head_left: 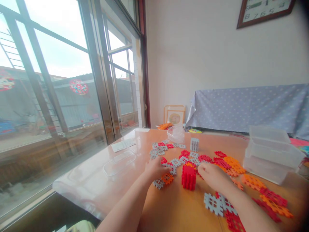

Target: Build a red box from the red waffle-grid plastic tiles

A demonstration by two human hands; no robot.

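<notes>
Left hand (155, 168) rests flat on loose tiles (169, 161) mid-table; right hand (212, 177), seemingly empty (blurred), flanks the red cube (188, 177); press square.

On the bench (183, 212) a cube of interlocked tiles (188, 177) stands near the middle, between the left hand (155, 168) on its left and the right hand (213, 176) on its right. Loose waffle tiles (183, 154) lie spread behind it. A small tile block (194, 144) stands farther back. Stacked storage boxes (272, 153) sit at the far right, a flat lid (119, 162) to the left near the window (60, 80).
</notes>
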